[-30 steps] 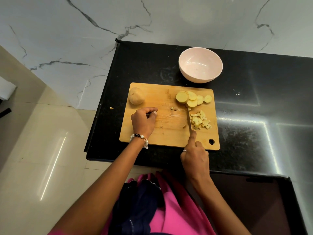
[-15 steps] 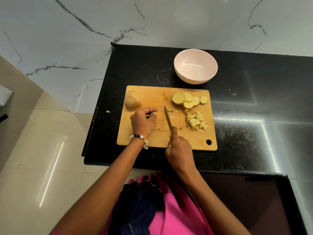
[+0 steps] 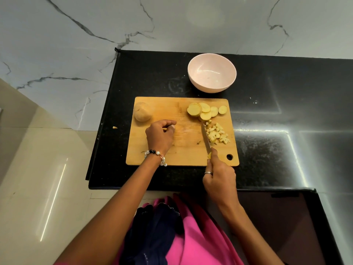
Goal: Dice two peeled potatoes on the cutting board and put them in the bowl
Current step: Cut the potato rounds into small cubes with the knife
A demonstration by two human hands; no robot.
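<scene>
Head view: right hand [image 3: 219, 180] around knife [image 3: 205, 136].

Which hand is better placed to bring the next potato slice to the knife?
Probably the left hand: it holds no tool, while the right hand grips the knife beside the slices.

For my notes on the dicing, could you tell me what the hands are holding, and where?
The right hand grips the knife by its handle. The left hand pinches a small potato piece.
</scene>
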